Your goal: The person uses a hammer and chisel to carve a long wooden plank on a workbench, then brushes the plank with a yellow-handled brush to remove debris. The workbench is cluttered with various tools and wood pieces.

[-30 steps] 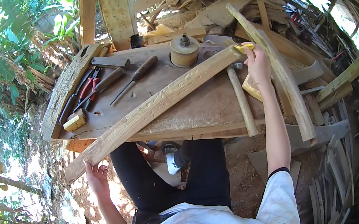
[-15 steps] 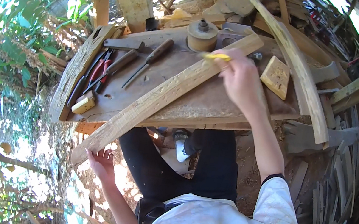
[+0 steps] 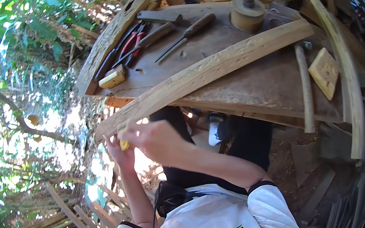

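Observation:
My right hand [image 3: 155, 140] grips a small yellow tool [image 3: 124, 145] at the near left end of a long marked plank [image 3: 218, 65]. My left hand [image 3: 121, 154] is under that end, holding it; its fingers are partly hidden. The plank lies diagonally across the wooden bench [image 3: 252, 91], its near end past the front edge. Left of it on the bench are a long-handled tool [image 3: 195, 27], red-handled pliers [image 3: 131, 42] and a small wood block [image 3: 112, 78]. To its right lie a hammer [image 3: 308, 90] and a pale diamond-shaped block [image 3: 323, 73].
A round cylinder with a metal top [image 3: 246, 17] stands at the back of the bench. A curved pole [image 3: 353, 106] runs along the right side. Scrap wood [image 3: 321, 196] is piled on the ground at right. Leafy plants [image 3: 40, 22] fill the left.
My right hand has swept from the plank's far end down to its near end with the yellow tool, beside my left hand. The view has shifted, so the bench appears higher and further right.

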The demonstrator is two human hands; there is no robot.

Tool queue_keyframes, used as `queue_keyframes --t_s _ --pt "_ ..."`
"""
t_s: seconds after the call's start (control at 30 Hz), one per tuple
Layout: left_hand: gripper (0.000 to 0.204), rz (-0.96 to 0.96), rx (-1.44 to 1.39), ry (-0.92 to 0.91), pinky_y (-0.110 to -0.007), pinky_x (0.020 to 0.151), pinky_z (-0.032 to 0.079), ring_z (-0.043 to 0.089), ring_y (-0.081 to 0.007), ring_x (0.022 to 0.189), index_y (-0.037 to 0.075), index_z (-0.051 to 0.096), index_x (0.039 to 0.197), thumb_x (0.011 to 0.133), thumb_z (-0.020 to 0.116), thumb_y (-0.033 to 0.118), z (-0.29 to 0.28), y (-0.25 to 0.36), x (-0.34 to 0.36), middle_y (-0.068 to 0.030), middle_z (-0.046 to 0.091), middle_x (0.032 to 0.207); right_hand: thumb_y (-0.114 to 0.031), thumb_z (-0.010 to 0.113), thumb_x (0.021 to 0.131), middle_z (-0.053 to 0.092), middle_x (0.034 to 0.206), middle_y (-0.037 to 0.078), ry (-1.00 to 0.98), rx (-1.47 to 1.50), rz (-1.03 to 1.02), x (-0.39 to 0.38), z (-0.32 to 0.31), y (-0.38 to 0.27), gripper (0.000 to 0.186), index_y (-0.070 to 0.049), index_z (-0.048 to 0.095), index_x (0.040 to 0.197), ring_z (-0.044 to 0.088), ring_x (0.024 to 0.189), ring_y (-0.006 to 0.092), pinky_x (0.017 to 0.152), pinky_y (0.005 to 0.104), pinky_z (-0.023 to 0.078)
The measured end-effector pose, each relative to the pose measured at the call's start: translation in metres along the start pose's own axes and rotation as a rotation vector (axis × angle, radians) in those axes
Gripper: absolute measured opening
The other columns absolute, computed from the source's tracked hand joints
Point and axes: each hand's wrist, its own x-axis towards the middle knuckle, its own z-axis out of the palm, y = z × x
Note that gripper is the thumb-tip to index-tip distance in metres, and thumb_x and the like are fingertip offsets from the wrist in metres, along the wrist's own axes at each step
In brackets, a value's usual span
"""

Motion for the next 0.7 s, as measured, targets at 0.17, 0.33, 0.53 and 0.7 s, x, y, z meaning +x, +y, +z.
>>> queue_keyframes --t_s 0.17,0.33,0.53,0.7 --pt "0.068 0.048 0.104 0.061 -0.038 0.079 0.049 0.061 -0.0238 0.087 0.011 0.06 0.132 0.103 0.036 0.068 -0.008 0.006 -0.003 -0.0145 0.069 0.118 -0.012 0.062 0.091 0.065 0.101 0.004 0.065 -0.201 0.12 0.014 -0.009 0.026 0.028 -0.012 0.066 0.119 0.072 0.077 0.0219 0.054 0.0338 0.055" --pt "0.055 0.088 -0.136 -0.601 -0.045 0.111 0.045 0.062 -0.0261 0.119 0.009 0.058 0.131 0.109 0.032 0.052 -0.064 0.021 0.013 -0.01 0.064 0.133 -0.015 0.064 0.09 0.066 0.104 0.003 -0.034 0.139 -0.098 0.019 0.062 0.0 0.024 -0.013 0.068 0.113 0.072 0.079 0.0206 0.06 0.0341 0.058" --pt "0.077 0.081 -0.058 -0.047 -0.046 0.114 0.042 0.057 -0.0265 0.126 0.007 0.055 0.134 0.106 0.017 0.068 -0.005 0.011 -0.01 -0.0128 0.059 0.134 -0.015 0.065 0.088 0.065 0.098 0.001 -0.038 0.029 -0.122 0.025 0.091 0.014 0.021 -0.013 0.069 0.109 0.073 0.079 0.0206 0.061 0.0325 0.057" --pt "0.071 0.046 0.049 -0.043 -0.049 0.107 0.044 0.056 -0.0287 0.123 0.01 0.055 0.134 0.102 0.036 0.07 -0.023 0.012 -0.004 -0.0117 0.059 0.129 -0.006 0.071 0.085 0.072 0.11 0.003 0.012 0.152 0.052 -0.001 0.002 0.039 0.029 -0.012 0.074 0.113 0.074 0.084 0.0256 0.069 0.0335 0.06"
